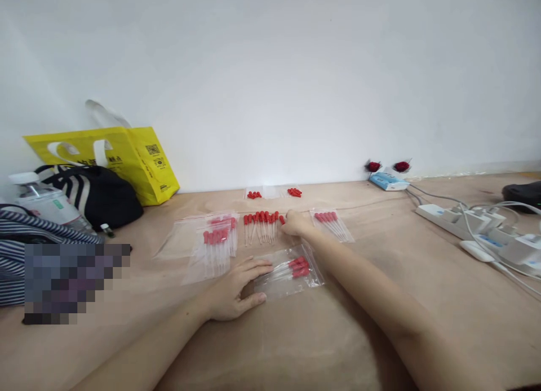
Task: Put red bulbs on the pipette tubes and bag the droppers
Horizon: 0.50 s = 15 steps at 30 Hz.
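Observation:
My left hand lies with its fingers stretched and thumb apart, touching the left edge of a clear zip bag. Several glass droppers with red rubber bulbs lie inside that bag. Beyond it, my right hand is closed, its fingertips at the right end of a row of loose droppers. One red-bulbed dropper shows at those fingertips, the rest of it mostly hidden. To the right of this hand is a filled bag of droppers; overlapping filled bags lie on the left.
Small red bulbs lie at the wall on clear plastic, with another cluster beside them. A yellow bag, a black pouch and a bottle stand left. Power strips with cables and a blue packet are right.

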Motion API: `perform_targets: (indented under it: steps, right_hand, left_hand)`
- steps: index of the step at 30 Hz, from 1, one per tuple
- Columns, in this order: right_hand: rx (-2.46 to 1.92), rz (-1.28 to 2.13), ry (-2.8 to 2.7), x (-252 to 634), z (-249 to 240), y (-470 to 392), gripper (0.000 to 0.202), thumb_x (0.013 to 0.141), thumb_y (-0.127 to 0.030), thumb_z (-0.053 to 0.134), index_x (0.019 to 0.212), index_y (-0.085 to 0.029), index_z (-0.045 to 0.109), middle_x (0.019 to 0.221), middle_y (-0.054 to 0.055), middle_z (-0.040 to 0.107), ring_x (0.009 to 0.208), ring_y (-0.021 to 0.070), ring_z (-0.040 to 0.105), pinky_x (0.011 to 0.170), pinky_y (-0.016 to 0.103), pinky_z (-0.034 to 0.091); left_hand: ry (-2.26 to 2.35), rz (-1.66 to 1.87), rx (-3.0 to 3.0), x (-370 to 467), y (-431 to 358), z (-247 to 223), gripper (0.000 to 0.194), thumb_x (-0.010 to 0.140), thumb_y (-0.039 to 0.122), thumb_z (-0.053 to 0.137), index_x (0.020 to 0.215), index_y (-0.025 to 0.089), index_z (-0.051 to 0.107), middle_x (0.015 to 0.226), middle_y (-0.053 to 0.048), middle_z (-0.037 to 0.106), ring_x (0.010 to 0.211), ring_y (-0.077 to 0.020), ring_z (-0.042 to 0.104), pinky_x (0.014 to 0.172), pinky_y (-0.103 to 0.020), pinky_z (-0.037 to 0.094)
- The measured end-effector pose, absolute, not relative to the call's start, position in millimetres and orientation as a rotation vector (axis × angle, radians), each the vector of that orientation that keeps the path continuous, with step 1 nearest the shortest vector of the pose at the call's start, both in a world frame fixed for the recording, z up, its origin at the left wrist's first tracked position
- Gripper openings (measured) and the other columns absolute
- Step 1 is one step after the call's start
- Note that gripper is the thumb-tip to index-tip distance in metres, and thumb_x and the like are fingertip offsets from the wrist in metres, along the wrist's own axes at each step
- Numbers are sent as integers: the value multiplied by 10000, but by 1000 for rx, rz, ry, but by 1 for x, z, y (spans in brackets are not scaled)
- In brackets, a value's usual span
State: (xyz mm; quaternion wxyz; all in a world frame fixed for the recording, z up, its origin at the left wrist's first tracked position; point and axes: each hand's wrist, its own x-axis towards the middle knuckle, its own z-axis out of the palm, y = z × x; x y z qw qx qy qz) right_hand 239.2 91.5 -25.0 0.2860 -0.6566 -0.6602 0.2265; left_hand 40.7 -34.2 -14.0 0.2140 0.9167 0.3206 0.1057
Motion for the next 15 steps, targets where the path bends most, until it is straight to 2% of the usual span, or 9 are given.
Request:
perform_targets:
  steps: [3, 6, 11, 13, 15]
  right_hand:
    - [-1755, 659, -1741, 241, -19, 95, 243, 541, -95, 643, 768, -151, 578, 644, 83, 627, 672, 224, 600, 569, 266, 424]
    - [-1703, 690, -1700, 257, -12, 87, 324, 584, -108, 602, 898, -143, 531, 646, 59, 613, 631, 188, 586, 543, 248, 420]
    - [-1548, 787, -1595, 304, -18, 54, 523, 706, -159, 429, 1203, -145, 268, 484, -73, 482, 410, 114, 497, 440, 218, 399]
    - [-1336, 873, -1400, 320, -28, 40, 590, 693, -181, 423, 1231, -162, 181, 450, -114, 430, 360, 102, 454, 409, 210, 385]
    - [-1223, 893, -1252, 329, -40, 27, 595, 667, -200, 446, 1203, -178, 186, 458, -125, 426, 350, 94, 437, 388, 202, 374]
  left_hand:
    - [897, 285, 2546, 40, -35, -14, 455, 820, 341, 480, 1256, 243, 395, 1326, -55, 400, 1227, -230, 333, 1040, -454, 219]
    - [891, 282, 2553, 40, -35, -13, 448, 822, 345, 474, 1251, 241, 396, 1322, -57, 405, 1224, -229, 339, 1035, -454, 232]
    - [906, 265, 2552, 40, -35, -12, 450, 821, 339, 476, 1252, 238, 396, 1329, -58, 395, 1231, -231, 328, 1030, -445, 246]
    - [904, 262, 2553, 40, -34, -14, 457, 819, 343, 478, 1256, 239, 391, 1331, -56, 393, 1234, -234, 321, 1027, -443, 253]
    - [908, 267, 2554, 39, -32, -16, 456, 820, 351, 477, 1255, 244, 392, 1328, -53, 397, 1233, -236, 321, 1021, -439, 265]
